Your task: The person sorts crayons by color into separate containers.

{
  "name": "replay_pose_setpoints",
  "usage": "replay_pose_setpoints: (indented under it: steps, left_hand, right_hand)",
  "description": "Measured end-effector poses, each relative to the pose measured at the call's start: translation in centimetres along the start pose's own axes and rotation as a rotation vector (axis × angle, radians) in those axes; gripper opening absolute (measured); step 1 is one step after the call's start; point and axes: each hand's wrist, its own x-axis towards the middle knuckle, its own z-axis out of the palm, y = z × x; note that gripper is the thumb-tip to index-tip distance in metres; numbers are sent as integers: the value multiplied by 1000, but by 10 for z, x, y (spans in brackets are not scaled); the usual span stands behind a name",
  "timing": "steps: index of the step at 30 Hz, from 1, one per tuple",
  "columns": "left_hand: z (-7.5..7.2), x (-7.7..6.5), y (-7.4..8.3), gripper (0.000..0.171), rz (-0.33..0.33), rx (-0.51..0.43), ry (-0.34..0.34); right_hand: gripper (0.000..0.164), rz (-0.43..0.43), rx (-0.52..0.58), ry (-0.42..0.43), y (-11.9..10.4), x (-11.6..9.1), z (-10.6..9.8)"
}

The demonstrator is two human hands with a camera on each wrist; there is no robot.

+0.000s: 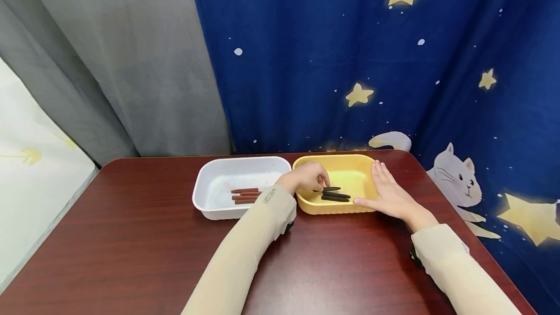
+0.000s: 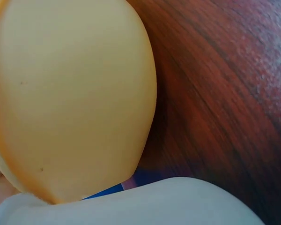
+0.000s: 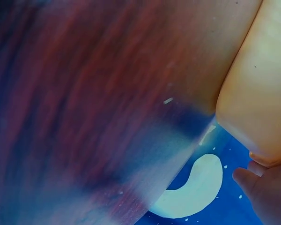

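In the head view, my left hand reaches over the near-left rim of a yellow plastic basket. Its fingers are bent downward, and the thumb and fingertips pinch a slim black crayon lying low in the basket. Right beside it are more black crayons. My right hand lies flat with straight fingers along the basket's right end, thumb at the near rim. In the left wrist view the basket's outer wall fills the left side. A few right fingers show by the basket in the right wrist view.
A white basket stands just left of the yellow one, with several reddish-brown crayons inside, partly covered by my left sleeve. Both baskets sit near the back edge of the dark wooden table. Behind hang grey and starry blue curtains.
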Motion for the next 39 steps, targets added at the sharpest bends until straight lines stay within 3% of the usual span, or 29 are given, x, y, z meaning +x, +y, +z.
replay_pose_setpoints:
  steps: [17, 28, 33, 39]
  left_hand:
    - [2, 4, -6, 23, 1, 38, 20]
    - [-1, -2, -7, 22, 50, -38, 48]
    - [-5, -10, -5, 24, 107, -37, 54]
    - [-14, -33, 2, 26, 219, 14, 104]
  right_hand:
    - [120, -5, 16, 20, 1, 4, 2]
    - [119, -16, 13, 3, -1, 3, 1]
    - [119, -11, 6, 3, -1, 2, 1]
    - [120, -31, 12, -11, -1, 0, -3]
